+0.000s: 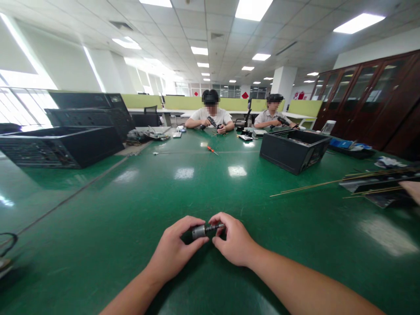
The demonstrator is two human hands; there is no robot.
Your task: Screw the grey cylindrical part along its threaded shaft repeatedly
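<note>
A small silver metal cylinder (198,232) with a dark, ridged shaft (211,228) lies sideways between my hands, just over the green table (157,197). My left hand (177,245) has its thumb and fingers curled round the cylinder body. At the shaft's thin tip, the fingers and thumb of my right hand (234,240) are bent around it, partly hiding where they touch.
Black computer cases stand at left (65,144) and right (293,151). An orange screwdriver (211,150) lies ahead. Thin brass rods (305,188) and dark metal channels (364,183) are at right, beside another person's hand (411,190). Two people holding power drills sit opposite.
</note>
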